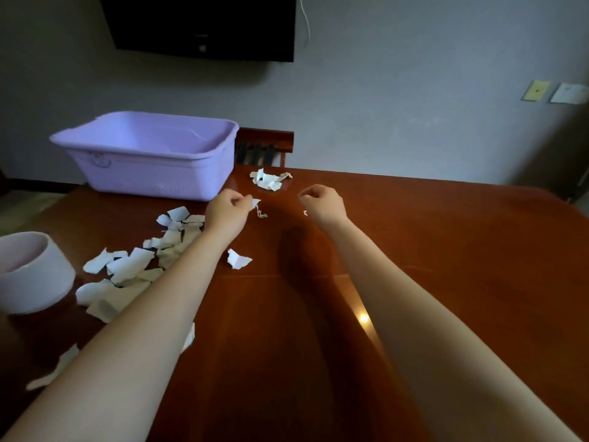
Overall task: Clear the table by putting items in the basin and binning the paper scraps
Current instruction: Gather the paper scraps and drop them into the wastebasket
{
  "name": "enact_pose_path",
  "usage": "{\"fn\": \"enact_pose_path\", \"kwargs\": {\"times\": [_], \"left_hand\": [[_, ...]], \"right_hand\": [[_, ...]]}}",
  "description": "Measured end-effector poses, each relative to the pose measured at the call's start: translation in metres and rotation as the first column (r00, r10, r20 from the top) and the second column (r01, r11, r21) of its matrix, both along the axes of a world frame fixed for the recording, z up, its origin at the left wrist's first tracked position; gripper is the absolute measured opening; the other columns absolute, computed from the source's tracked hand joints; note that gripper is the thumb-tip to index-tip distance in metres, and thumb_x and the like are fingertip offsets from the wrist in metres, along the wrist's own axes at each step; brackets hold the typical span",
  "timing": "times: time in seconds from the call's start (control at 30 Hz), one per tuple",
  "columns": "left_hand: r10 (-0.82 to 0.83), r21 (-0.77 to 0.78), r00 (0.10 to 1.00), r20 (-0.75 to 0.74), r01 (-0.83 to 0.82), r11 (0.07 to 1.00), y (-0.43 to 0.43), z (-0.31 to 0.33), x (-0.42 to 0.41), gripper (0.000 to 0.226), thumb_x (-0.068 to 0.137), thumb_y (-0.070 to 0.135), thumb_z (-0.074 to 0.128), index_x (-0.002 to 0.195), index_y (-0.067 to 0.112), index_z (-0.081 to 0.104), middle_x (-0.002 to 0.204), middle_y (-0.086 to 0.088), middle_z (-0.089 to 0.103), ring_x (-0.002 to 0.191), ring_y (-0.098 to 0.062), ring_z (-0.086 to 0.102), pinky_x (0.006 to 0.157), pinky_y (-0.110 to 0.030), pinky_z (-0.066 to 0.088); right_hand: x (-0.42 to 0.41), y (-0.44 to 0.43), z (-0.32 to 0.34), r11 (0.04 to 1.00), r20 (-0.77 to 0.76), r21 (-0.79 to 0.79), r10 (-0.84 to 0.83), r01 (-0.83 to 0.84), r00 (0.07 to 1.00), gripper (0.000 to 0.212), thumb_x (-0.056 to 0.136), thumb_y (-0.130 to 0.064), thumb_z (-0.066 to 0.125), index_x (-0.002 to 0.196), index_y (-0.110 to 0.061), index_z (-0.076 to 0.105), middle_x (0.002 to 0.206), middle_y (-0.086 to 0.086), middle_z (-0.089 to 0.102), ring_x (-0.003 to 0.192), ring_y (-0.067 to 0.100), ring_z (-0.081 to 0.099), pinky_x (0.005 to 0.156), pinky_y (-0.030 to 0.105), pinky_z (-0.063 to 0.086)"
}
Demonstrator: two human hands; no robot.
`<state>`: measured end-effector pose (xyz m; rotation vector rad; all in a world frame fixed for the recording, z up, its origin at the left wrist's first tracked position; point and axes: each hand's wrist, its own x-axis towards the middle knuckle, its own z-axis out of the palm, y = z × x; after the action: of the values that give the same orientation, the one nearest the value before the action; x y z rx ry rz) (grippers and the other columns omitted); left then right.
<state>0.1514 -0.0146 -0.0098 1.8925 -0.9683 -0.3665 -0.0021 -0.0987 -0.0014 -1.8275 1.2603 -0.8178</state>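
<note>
One head camera looks forward and down across the table.

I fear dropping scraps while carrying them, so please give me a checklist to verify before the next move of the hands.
1. Left hand pinches a small white paper scrap: ok.
2. Right hand holds something: cannot tell; its fingers are curled.
3. White round container, left on the brown wooden table, is open on top: ok.
4. Table cleared of torn paper: not ok; a big pile and a small far heap lie there.
5. Lilac plastic basin stands upright: ok.
</note>
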Motion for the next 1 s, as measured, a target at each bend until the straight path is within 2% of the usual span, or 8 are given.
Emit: {"fn": "enact_pose_path", "kwargs": {"times": [0.1,0.27,0.4,0.53,0.63,0.73,0.87,1.0], "left_hand": [[-0.011,0.133,0.987,0.159,-0.011,0.991,-0.026,-0.012,0.019,0.053,0.094,0.038,0.049,0.136,0.008,0.042,0.139,-0.012,0.043,0.124,-0.025,0.045,0.091,-0.034,0.043],[-0.25,0.364,0.891,0.38,0.104,0.925,-0.066,-0.034,0.043,0.078,0.089,0.057,0.046,0.15,0.019,0.016,0.158,-0.006,0.014,0.146,-0.026,0.011,0.117,-0.045,0.019],[-0.338,0.422,0.781,0.525,0.106,0.901,-0.077,-0.046,0.051,0.057,0.094,0.054,0.037,0.143,0.025,0.035,0.154,-0.004,0.027,0.143,-0.028,0.019,0.115,-0.046,0.018],[-0.261,0.31,0.795,0.548,0.097,0.946,-0.077,-0.05,0.051,0.04,0.096,0.042,0.041,0.129,0.021,0.05,0.139,-0.004,0.043,0.126,-0.028,0.035,0.101,-0.041,0.037],[-0.223,0.277,0.804,0.551,0.076,0.958,-0.077,-0.051,0.049,0.029,0.096,0.037,0.043,0.116,0.018,0.051,0.126,-0.007,0.045,0.117,-0.027,0.039,0.09,-0.039,0.04],[-0.19,0.268,0.802,0.566,0.039,0.963,-0.076,-0.049,0.048,0.023,0.095,0.034,0.046,0.11,0.017,0.049,0.121,-0.008,0.043,0.113,-0.026,0.039,0.087,-0.037,0.042],[-0.17,0.248,0.803,0.571,0.029,0.968,-0.075,-0.049,0.045,0.023,0.095,0.033,0.046,0.107,0.014,0.048,0.112,-0.008,0.046,0.105,-0.025,0.046,0.085,-0.039,0.046],[-0.172,0.257,0.816,0.553,0.029,0.966,-0.076,-0.048,0.045,0.026,0.094,0.037,0.047,0.104,0.013,0.05,0.101,-0.005,0.05,0.096,-0.022,0.05,0.079,-0.037,0.047]], "right_hand": [[0.025,-0.03,-0.003,0.999,-0.087,-0.045,0.011,-0.015,0.996,0.029,0.093,-0.02,0.05,0.121,-0.015,0.06,0.114,0.003,0.063,0.093,0.018,0.059,0.077,0.028,0.051],[0.073,-0.086,-0.019,0.987,-0.268,-0.147,0.027,-0.068,0.963,0.049,0.09,-0.029,0.057,0.136,-0.019,0.046,0.136,0.007,0.05,0.117,0.027,0.054,0.09,0.035,0.05],[0.106,-0.119,-0.025,0.953,-0.502,-0.211,0.085,-0.217,0.861,0.064,0.088,-0.05,0.055,0.144,-0.03,0.033,0.152,0.005,0.031,0.138,0.032,0.033,0.113,0.056,0.024],[0.131,-0.136,-0.025,0.95,-0.532,-0.151,0.154,-0.272,0.832,0.065,0.09,-0.059,0.043,0.148,-0.036,0.024,0.159,0.003,0.017,0.145,0.033,0.016,0.114,0.062,0.01],[0.14,-0.139,-0.029,0.926,-0.656,-0.116,0.2,-0.359,0.728,0.067,0.089,-0.064,0.042,0.148,-0.04,0.021,0.16,0.002,0.013,0.146,0.033,0.01,0.112,0.065,0.005],[0.142,-0.136,-0.035,0.899,-0.7,-0.177,0.172,-0.402,0.693,0.053,0.092,-0.06,0.042,0.138,-0.035,0.04,0.152,0.005,0.032,0.141,0.034,0.024,0.112,0.06,0.018],[0.139,-0.131,-0.043,0.831,-0.622,-0.416,0.035,-0.368,0.783,0.035,0.095,-0.047,0.046,0.118,-0.022,0.053,0.131,0.007,0.05,0.122,0.029,0.045,0.1,0.045,0.04],[0.137,-0.122,-0.045,0.805,-0.571,-0.484,0.008,-0.344,0.821,0.028,0.096,-0.039,0.048,0.104,-0.014,0.057,0.101,0.006,0.061,0.087,0.021,0.06,0.064,0.027,0.046]]}}
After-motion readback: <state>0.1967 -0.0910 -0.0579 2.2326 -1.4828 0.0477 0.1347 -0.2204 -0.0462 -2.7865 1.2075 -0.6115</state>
